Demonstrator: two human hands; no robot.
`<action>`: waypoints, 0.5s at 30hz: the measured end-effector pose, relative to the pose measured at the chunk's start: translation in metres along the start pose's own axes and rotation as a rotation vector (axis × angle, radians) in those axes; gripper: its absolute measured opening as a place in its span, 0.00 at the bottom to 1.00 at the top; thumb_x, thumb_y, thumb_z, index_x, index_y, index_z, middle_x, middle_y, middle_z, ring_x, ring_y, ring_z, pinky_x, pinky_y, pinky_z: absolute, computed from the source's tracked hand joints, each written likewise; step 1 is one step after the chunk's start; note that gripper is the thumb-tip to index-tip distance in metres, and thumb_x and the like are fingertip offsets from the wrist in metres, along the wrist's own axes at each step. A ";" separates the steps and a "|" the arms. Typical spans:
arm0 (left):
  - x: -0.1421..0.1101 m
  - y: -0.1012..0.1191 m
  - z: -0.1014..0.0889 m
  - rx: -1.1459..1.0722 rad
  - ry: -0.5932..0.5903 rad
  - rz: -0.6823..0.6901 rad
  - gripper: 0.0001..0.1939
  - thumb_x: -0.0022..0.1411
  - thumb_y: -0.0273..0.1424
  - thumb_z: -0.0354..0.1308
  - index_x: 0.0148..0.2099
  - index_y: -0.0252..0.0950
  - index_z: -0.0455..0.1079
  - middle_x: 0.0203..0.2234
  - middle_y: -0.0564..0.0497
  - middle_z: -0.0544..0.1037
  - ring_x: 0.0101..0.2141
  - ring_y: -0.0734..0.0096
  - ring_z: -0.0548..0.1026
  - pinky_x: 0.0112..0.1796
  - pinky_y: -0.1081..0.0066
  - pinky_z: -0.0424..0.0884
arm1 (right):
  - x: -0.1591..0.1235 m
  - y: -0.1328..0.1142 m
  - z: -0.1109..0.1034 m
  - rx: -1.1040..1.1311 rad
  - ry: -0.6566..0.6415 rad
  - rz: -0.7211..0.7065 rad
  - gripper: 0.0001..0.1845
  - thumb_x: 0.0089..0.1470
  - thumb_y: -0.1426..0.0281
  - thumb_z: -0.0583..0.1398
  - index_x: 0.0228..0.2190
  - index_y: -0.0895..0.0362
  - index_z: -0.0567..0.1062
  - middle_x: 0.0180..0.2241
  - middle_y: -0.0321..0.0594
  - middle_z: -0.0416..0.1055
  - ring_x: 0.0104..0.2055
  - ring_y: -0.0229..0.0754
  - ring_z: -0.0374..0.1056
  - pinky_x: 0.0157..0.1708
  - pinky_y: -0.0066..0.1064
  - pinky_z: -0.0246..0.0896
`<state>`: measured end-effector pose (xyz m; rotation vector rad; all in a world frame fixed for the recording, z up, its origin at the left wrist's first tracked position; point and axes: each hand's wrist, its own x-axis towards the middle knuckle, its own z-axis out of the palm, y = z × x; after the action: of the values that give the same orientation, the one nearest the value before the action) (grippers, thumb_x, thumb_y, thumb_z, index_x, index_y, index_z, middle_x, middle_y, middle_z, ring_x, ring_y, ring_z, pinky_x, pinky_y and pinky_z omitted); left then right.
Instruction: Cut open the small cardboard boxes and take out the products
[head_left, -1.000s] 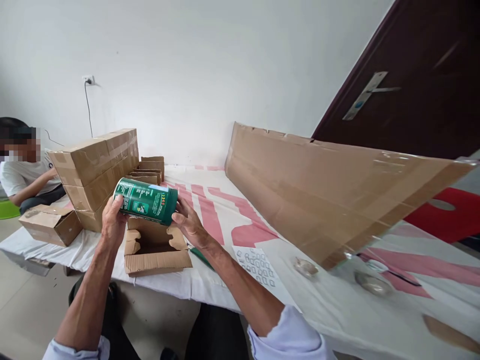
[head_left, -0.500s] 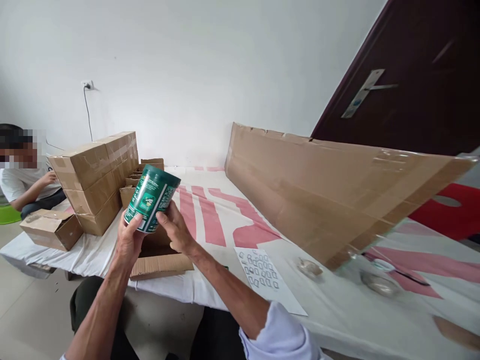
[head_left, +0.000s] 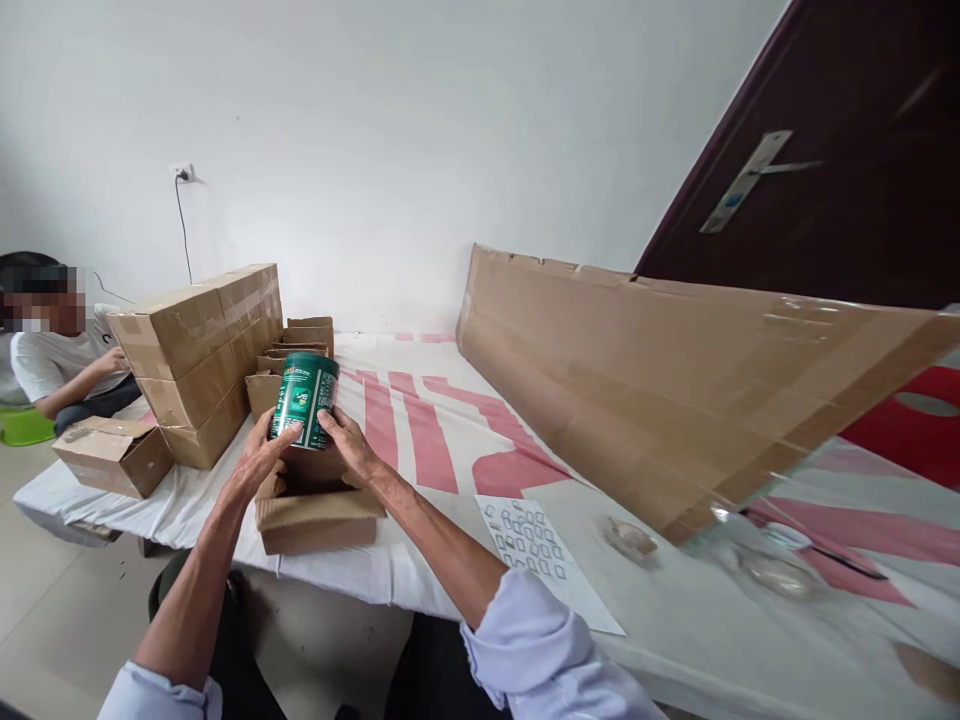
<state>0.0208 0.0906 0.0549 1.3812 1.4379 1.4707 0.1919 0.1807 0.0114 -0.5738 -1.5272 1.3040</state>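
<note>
the left hand [head_left: 262, 450] holds the green canister [head_left: 306, 395] from its left side, thumb pressed flat on the printed label near the base. the right hand [head_left: 349, 445] grips the other side, its thumb also on the label, so both hands are closed around the can. the canister is close to upright with a slight tilt, its darker lid on top, and it is held up above the open carton [head_left: 319, 525], whose front flap is folded outward on the white and red cloth [head_left: 420, 540].

just behind the can stands a row of open boxes [head_left: 309, 335] with their flaps up. to the left of them are the taped, stacked boxes [head_left: 202, 350], and the small box [head_left: 112, 460] sits in front of the stack near the table's edge. a printed sheet [head_left: 536, 550] lies flat to the right of the open carton. beyond it is a clear, roundish object [head_left: 630, 538], perhaps a roll of tape, though the blur makes it hard to be sure. the large cardboard panel [head_left: 637, 370] leans across the right side, with a dark door [head_left: 825, 180] behind it. at far left a person [head_left: 64, 345] in a white shirt sits beside the stack.
</note>
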 end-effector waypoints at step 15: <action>-0.001 -0.011 0.007 -0.004 -0.024 -0.182 0.44 0.55 0.60 0.72 0.65 0.40 0.72 0.57 0.39 0.81 0.54 0.41 0.81 0.49 0.53 0.79 | -0.004 0.011 -0.005 0.082 -0.028 0.079 0.37 0.60 0.38 0.64 0.59 0.49 0.79 0.51 0.40 0.83 0.58 0.53 0.76 0.64 0.50 0.68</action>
<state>0.0249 0.0932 0.0425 1.2265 1.5026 1.3355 0.1947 0.1831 -0.0005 -0.5707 -1.4796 1.4335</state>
